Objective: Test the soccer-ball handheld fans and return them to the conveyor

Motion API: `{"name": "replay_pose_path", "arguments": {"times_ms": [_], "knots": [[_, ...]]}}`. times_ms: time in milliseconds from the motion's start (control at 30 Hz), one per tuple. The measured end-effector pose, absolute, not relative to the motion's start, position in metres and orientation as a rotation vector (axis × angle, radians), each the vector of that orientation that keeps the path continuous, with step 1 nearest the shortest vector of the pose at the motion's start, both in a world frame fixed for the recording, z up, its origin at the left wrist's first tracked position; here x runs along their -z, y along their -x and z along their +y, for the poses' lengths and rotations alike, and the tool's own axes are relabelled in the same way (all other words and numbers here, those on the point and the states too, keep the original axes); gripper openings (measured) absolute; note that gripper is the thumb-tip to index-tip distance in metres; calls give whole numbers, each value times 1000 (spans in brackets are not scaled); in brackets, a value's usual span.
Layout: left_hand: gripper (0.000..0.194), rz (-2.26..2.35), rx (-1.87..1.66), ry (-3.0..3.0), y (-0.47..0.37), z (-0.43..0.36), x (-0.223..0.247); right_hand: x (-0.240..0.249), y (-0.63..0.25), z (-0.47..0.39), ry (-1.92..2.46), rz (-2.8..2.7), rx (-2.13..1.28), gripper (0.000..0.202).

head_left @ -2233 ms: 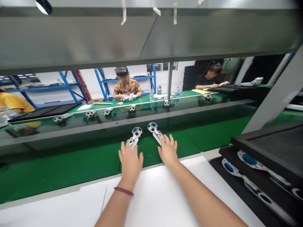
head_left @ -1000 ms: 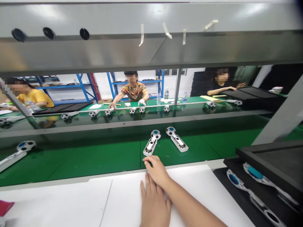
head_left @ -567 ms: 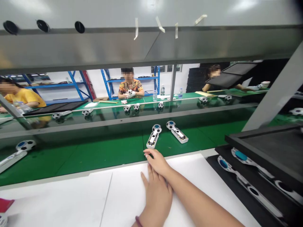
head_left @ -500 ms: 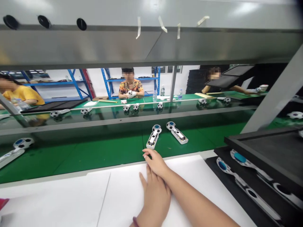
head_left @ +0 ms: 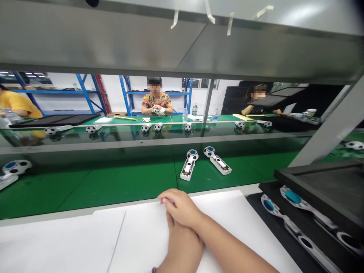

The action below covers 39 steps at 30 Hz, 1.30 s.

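My right hand (head_left: 179,206) lies across my left hand (head_left: 183,242) at the edge of the white work surface (head_left: 71,242). Its fingers curl over the left fingers, which are mostly hidden; only the left thumb side shows. No part or tool is visible in either hand. Just beyond them, on the green belt (head_left: 113,189), rest two white handled devices, a left one (head_left: 188,168) and a right one (head_left: 220,164). Each has a round football-patterned head with a blue disc, and an open handle showing inner parts.
Black trays (head_left: 321,178) holding similar devices are stacked at the right. Another football-headed device (head_left: 17,167) sits at the belt's left end. A slanted grey post (head_left: 318,125) and a low overhead panel (head_left: 113,45) frame the bench. Co-workers sit opposite, one (head_left: 157,100) handling a device.
My right hand has moved left and back, curling over my left fingers, which were stretched out flat before. The camera view has shifted. Both devices still lie on the belt.
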State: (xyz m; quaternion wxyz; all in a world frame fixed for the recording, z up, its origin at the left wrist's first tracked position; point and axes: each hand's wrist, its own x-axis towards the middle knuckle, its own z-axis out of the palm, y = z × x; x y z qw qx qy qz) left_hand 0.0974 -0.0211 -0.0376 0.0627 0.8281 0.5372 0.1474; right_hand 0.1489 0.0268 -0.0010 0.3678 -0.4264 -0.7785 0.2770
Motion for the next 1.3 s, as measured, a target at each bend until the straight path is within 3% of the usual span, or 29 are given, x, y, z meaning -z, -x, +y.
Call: {"name": "replay_pose_path", "arguments": {"times_ms": [133,533,867,1300], "knots": [[44,1616,-164,-2408,-95,-20,34,3,-148,24,1141,-2030,-915,31],[37,1496,-322,-2496,-91,-28,19,4,-149,27,1247,-2079,-907,30],[43,1505,-177,-2484,-92,-27,25,6,-148,25,1223,-2058,-913,33],[34,1543,-527,-2361,-91,-30,20,9,-154,34,1182,-1951,-1120,25]]}}
